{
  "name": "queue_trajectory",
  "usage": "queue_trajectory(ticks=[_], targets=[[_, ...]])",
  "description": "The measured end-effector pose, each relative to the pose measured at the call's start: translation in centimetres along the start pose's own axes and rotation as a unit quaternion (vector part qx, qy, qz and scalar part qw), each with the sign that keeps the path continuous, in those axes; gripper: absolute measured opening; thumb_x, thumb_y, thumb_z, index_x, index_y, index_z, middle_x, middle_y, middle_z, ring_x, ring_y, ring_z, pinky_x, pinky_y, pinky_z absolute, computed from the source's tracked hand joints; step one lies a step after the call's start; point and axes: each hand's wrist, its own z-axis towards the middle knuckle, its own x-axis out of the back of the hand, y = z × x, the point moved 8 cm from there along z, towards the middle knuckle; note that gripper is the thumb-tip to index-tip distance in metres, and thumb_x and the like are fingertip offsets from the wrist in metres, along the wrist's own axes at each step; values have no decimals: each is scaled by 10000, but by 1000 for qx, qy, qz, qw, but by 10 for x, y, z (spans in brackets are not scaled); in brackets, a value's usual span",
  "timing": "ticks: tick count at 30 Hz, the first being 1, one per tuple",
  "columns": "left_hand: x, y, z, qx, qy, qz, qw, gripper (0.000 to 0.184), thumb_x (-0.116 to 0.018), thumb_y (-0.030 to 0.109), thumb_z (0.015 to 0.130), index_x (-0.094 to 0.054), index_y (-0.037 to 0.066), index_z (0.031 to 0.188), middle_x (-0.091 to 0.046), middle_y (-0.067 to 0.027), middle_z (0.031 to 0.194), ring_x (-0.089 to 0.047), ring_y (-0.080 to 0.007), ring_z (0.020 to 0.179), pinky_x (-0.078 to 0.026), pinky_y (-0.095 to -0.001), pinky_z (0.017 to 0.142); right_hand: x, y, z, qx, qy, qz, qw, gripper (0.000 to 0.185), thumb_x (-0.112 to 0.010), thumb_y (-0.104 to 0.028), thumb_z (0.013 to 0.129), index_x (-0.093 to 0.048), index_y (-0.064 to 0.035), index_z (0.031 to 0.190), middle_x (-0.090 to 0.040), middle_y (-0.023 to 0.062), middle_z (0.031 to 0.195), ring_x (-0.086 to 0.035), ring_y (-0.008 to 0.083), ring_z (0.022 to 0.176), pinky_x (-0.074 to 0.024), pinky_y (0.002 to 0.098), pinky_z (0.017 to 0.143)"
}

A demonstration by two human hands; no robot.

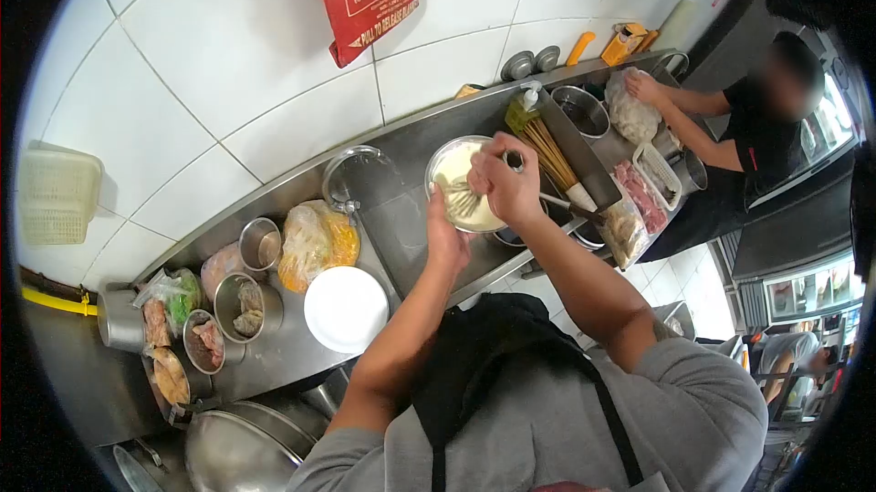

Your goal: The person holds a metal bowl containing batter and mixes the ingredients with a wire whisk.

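A round metal bowl (pixel 432 162) holds a pale, creamy liquid (pixel 453 165) above the steel sink. My left hand (pixel 446 229) grips the near-left side of the bowl, with its thumb up along the rim. Closed around the handle of a whisk (pixel 463 199), my right hand (pixel 507 183) is over the bowl. The whisk's wires are down in the liquid, close to my left fingers. Parts of the bowl's right side are hidden behind my right hand.
Left of the sink (pixel 401 218) stand a white round lid or plate (pixel 346 309), a bag with yellow contents (pixel 319 244) and several metal pots. To the right are wooden sticks (pixel 552 156), raw meat (pixel 641 197) and a co-worker (pixel 776 127) handling a plastic bag (pixel 631 110).
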Motion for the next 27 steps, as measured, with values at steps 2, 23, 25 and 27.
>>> queue_trajectory(ticks=[2, 23, 25, 27], targets=[[6, 4, 5, -17, -18, -8, 1000, 543, -420, 557, 1035, -465, 138, 1377, -655, -50, 1219, -690, -174, 1003, -576, -311, 650, 8, 5, -14, -1, 5, 28, 1000, 231, -580, 60, 889, -445, -45, 734, -418, 28, 621, -411, 129, 519, -354, 317, 517], [47, 22, -34, -29, 17, 78, 996, 512, -490, 405, 1029, -484, 44, 1392, -618, -119, 1313, -630, -223, 1163, -526, -351, 931, 3, 3, 56, -16, 4, 55, 998, 249, -646, -11, 867, -460, -68, 712, -397, 38, 549, -385, 147, 453, -352, 328, 464], [46, 22, -33, -30, 15, 74, 997, 486, -514, 389, 1016, -500, 53, 1367, -634, -104, 1274, -646, -209, 1128, -549, -337, 860, -9, 15, 63, -29, -29, 85, 996, 234, -677, -25, 860, -477, -52, 741, -432, 43, 546, -415, 142, 451, -361, 322, 456], [44, 26, -36, -42, 24, 57, 997, 468, -526, 371, 1007, -505, 57, 1352, -641, -98, 1251, -654, -205, 1111, -560, -332, 824, -17, 21, 67, -42, -47, 94, 994, 195, -686, -38, 864, -506, -29, 788, -469, 50, 547, -446, 133, 449, -380, 314, 445]])
